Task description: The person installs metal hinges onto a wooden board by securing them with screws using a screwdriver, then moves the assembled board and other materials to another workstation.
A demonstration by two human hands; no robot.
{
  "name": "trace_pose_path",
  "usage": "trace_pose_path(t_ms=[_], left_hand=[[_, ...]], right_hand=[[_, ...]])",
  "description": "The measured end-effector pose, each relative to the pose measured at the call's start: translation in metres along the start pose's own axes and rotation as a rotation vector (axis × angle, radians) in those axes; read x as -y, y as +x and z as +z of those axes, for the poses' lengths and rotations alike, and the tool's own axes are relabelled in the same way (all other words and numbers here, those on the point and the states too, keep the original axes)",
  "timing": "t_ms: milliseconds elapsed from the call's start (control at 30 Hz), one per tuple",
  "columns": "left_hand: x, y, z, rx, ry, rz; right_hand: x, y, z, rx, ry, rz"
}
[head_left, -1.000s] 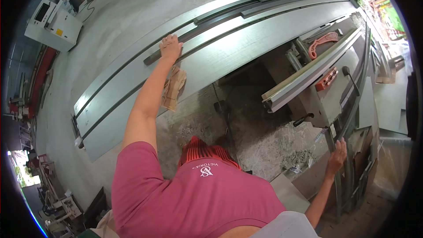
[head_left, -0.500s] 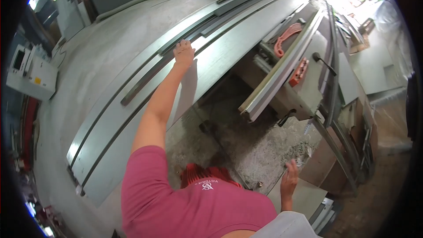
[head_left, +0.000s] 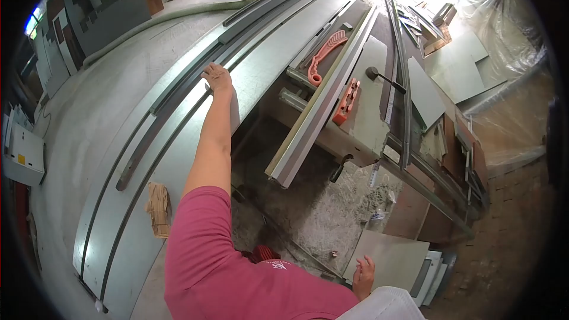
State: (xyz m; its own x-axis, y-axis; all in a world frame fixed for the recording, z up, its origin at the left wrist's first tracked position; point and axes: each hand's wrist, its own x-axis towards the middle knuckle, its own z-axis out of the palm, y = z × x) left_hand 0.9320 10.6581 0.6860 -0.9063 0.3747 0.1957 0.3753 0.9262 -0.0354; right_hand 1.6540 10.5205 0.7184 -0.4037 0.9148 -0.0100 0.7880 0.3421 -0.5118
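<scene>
My left hand (head_left: 218,79) reaches out over the long pale panel (head_left: 261,65). Its fingers curl over a dark metal strip (head_left: 135,163) lying lengthwise there; the grip is partly hidden by the hand's back. Alongside run other long grey strips (head_left: 255,22), stacked close together. Down at the lower right, near my body, my right hand (head_left: 363,275) hangs with fingers apart and nothing in it. A pale board (head_left: 388,256) lies below and beside that hand. Left of my upper arm, a crumpled brown piece (head_left: 159,210), perhaps paper, rests at the panel's edge.
Right of the panel, a bench (head_left: 367,121) bears a long metal profile (head_left: 323,101), a curved pink tool (head_left: 325,56), an orange block-shaped tool (head_left: 347,102) and a black-headed tool (head_left: 384,80). Boards (head_left: 453,65) lean farther right. A white cabinet (head_left: 24,148) stands at left.
The view has shifted right, so the bench and panel appear farther left. My left hand stays over the strips, and the brown piece has come into sight. My right hand hangs lower in view.
</scene>
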Motion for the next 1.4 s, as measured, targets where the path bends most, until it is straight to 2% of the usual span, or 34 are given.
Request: trace_pose_path(t_ms=[100, 167, 300, 400, 433, 467, 500, 567, 633, 667, 733, 767, 800, 833, 867, 933, 1000, 1067, 1133, 1200, 1233, 1300, 1367, 1400], left_hand=[[0.001, 0.006, 0.011, -0.093, 0.023, -0.024], [0.005, -0.002, -0.006, 0.075, -0.111, 0.033], [0.007, -0.010, -0.004, 0.006, -0.080, 0.074], [0.011, -0.032, -0.015, 0.065, -0.296, 0.136], [0.020, -0.038, -0.023, 0.189, -0.500, 0.148], [0.030, -0.050, -0.028, 0.192, -0.534, 0.211], [0.045, -0.071, -0.047, 0.194, -0.566, 0.274], [0.081, -0.112, -0.078, 0.285, -0.651, 0.267], [0.132, -0.155, -0.077, 0.329, -0.824, 0.319], [0.160, -0.179, -0.075, 0.387, -0.906, 0.294], [0.220, -0.242, -0.078, 0.383, -0.994, 0.252], [0.247, -0.281, -0.101, 0.381, -1.016, 0.200], [0.273, -0.321, -0.146, 0.345, -0.833, 0.258], [0.304, -0.355, -0.111, 0.312, -1.080, 0.277], [0.330, -0.391, -0.109, 0.357, -1.155, 0.213], [0.380, -0.462, -0.138, 0.475, -1.187, 0.068], [0.429, -0.530, -0.147, 0.505, -1.210, 0.014], [0.476, -0.590, -0.162, 0.544, -1.211, -0.038], [0.516, -0.639, -0.174, 0.573, -1.215, -0.094], [0.554, -0.681, -0.184, 0.712, -1.264, -0.198], [0.569, -0.704, -0.183, 0.708, -1.260, -0.217], [0.595, -0.739, -0.181, 0.701, -1.396, -0.234], [0.615, -0.766, -0.189, 0.696, -1.393, -0.255], [0.624, -0.775, -0.191, 0.735, -1.444, -0.319]], right_hand=[[0.007, 0.013, 0.005, 0.015, 0.014, -0.062], [0.012, 0.021, 0.003, 0.026, 0.006, -0.083], [0.011, 0.019, -0.005, 0.039, -0.007, -0.095], [0.015, 0.011, -0.001, 0.052, 0.038, -0.079], [0.019, 0.007, 0.000, 0.065, 0.070, -0.071], [0.025, 0.001, 0.003, 0.064, 0.074, -0.075], [0.037, -0.002, 0.006, 0.094, 0.120, -0.091], [0.061, -0.008, 0.017, 0.125, 0.178, -0.113], [0.079, -0.020, 0.031, 0.194, 0.183, -0.275], [0.092, -0.027, 0.037, 0.202, 0.190, -0.275], [0.123, -0.043, 0.050, 0.329, 0.213, -0.415], [0.142, -0.050, 0.056, 0.394, 0.253, -0.438], [0.160, -0.062, 0.064, 0.461, 0.295, -0.457], [0.178, -0.074, 0.076, 0.507, 0.366, -0.459], [0.198, -0.082, 0.090, 0.548, 0.439, -0.470], [0.238, -0.102, 0.119, 0.652, 0.670, -0.352], [0.271, -0.114, 0.153, 0.730, 0.802, -0.351], [0.317, -0.133, 0.163, 0.826, 1.046, -0.012], [0.332, -0.134, 0.203, 0.987, 1.262, 0.261], [0.349, -0.147, 0.225, 1.045, 1.303, 0.331], [0.359, -0.159, 0.229, 1.086, 1.347, 0.404], [0.377, -0.182, 0.227, 1.158, 1.351, 0.390], [0.381, -0.209, 0.229, 1.206, 1.358, 0.390], [0.382, -0.222, 0.235, 1.214, 1.273, 0.380]])
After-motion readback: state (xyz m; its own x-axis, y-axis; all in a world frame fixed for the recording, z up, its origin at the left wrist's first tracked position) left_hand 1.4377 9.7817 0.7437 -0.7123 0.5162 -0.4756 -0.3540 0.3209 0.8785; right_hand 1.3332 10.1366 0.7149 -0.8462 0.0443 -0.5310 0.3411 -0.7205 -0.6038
